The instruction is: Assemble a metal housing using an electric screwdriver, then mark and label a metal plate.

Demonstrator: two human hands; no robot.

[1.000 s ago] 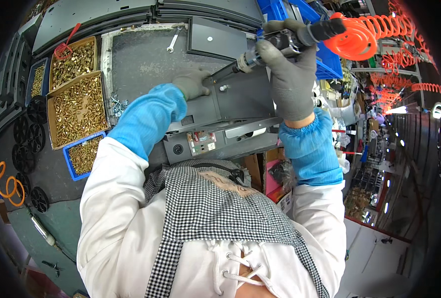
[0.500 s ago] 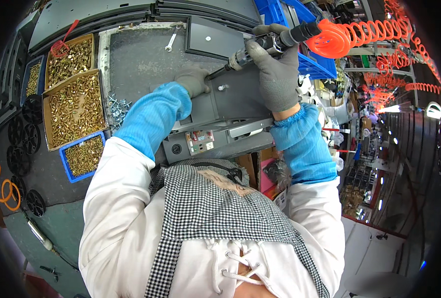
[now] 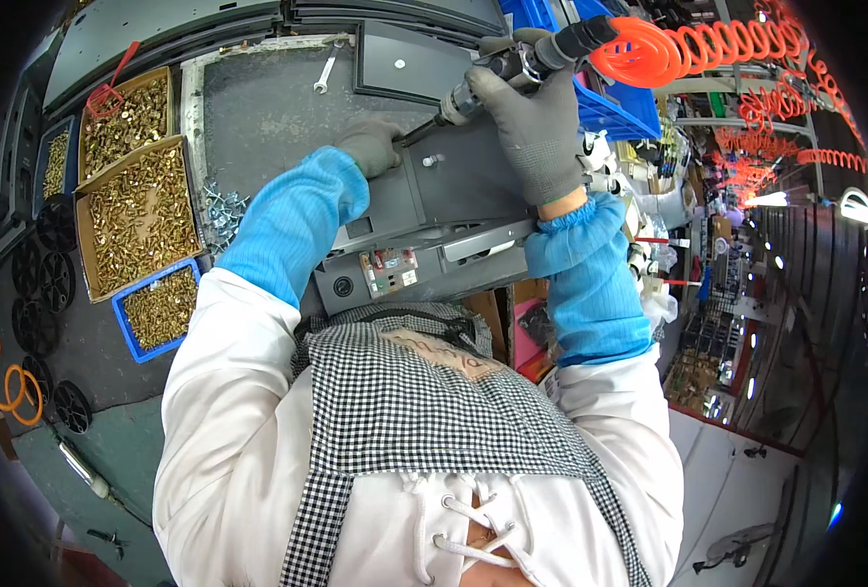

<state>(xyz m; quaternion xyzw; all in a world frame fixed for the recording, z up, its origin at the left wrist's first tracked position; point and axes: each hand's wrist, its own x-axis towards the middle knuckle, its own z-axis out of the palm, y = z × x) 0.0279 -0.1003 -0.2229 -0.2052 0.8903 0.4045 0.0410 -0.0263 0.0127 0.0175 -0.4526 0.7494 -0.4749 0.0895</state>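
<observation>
My right hand (image 3: 539, 137), in a grey glove, is wrapped round a pneumatic screwdriver (image 3: 524, 68) held at a slant, its bit pointing down to the left. The bit's tip meets the fingertips of my gloved left hand (image 3: 370, 147). Those fingers are pinched together at the edge of a dark grey metal housing (image 3: 483, 166); what they hold is hidden. On the housing a small white fitting (image 3: 434, 159) stands up. Its near side carries a silver handle (image 3: 480, 246), a round lock (image 3: 343, 286) and a small panel with coloured parts (image 3: 389, 271).
Left of my arm are boxes of brass-coloured fasteners (image 3: 138, 220), a blue tray (image 3: 163, 308) and loose silver screws (image 3: 222, 213). A wrench (image 3: 327, 68) and a flat grey panel (image 3: 409, 61) lie beyond. An orange coiled hose (image 3: 717, 65) runs right from the screwdriver.
The whole scene has shifted slightly left in view. The screwdriver stays in my right hand, its bit still at my left fingertips.
</observation>
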